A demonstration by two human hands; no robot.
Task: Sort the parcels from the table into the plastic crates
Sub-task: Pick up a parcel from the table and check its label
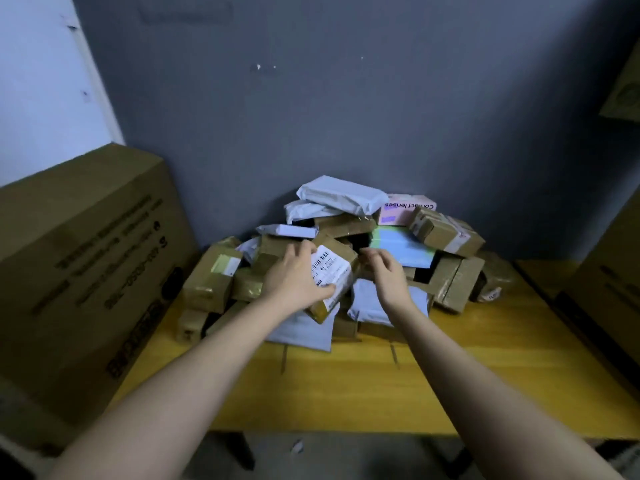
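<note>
- The left hand [294, 278] is gripping a small brown cardboard parcel with a white barcode label [332, 277], fingers [306, 249] curled over its far edge and thumb pressing on its near side.
- That labelled parcel is sitting tilted at the front middle of a heap of parcels [346, 258] piled against the dark grey wall [346, 116] at the back of the yellow wooden surface [363, 386].
- The right hand [386, 275] is hovering just right of the labelled parcel, its fingers loosely curled and holding nothing; whether the fingertips are touching the heap cannot be told.
- A pale grey plastic mailer bag [341, 194] is lying on top of the heap, with a pink box printed "Contact lenses" [403, 209] just beside it on the right.
- A light blue flat packet [401, 245] is lying beyond the right hand, and a taped brown carton [446, 232] is resting tilted to its right.
- Another grey mailer [370, 303] is lying flat under the right wrist.
- A large brown cardboard box with black print [83, 271] is standing to the left of the surface.
- No plastic crate is showing in this view.
</note>
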